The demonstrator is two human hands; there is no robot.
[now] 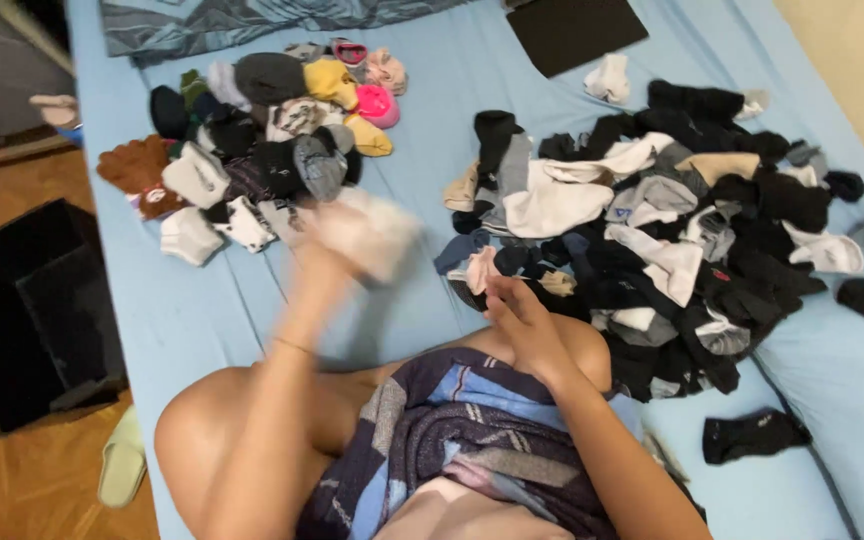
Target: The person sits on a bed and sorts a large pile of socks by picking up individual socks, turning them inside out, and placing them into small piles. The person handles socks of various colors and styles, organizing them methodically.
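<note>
Near edge: person is sitting on the bed (432,230) (light blue sheet), knees up, striped blue/grey cloth (472,440) lying across the lap.

Right hand (522,320) is resting just above the right knee, palm down, fingers loosely spread and half curled, holding nothing. Fingertips are lying at the near edge of the big unsorted sock heap (672,230), prob touching a dark sock there, can't confirm.

Left hand (327,250) is raised mid-air, forearm reaching up and fwd from the left knee, wrist cocked. It's heavily motion-blurred, so exact finger spread is hard to read, but it's closed around a pale sock bundle (372,235) (white/cream, looks like a rolled pair).

Handling, my read: bundle is light, soft, fully compliant, not fragile, not slippery (knit fabric grips skin fine). Needs no precision; a whole-hand wrap round the middle is best, since pinching one loose end risks the roll coming undone. Light squeeze is enough.

Bundle is sitting in the air between the two heaps, just in front of the sorted pile (262,140) at far left, which is showing rolled pairs in black, grey, yellow, pink, plus a brown glove-like item.

Farther out: one stray dark sock (752,435) is lying on the sheet at right, a white one (609,78) beyond the heap, a dark flat rectangle (577,30) at the far edge. Off the bed at left: wood floor, pale green slipper (124,460).
</note>
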